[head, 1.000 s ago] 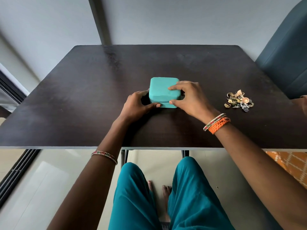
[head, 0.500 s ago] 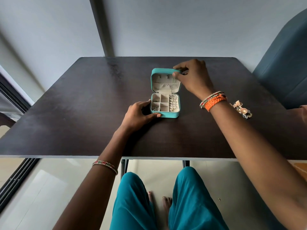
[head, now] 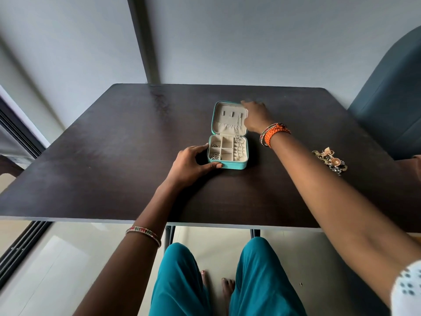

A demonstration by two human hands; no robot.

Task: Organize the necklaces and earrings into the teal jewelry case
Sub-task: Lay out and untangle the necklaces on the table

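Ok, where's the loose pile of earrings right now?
Head view: the gold-toned earring pile lies on the dark table, right of the open teal case, beyond the right forearm.

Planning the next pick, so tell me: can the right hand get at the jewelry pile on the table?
Probably yes. The right hand is up at the open lid of the teal jewelry case, and the jewelry pile lies beside that same forearm with nothing between them.
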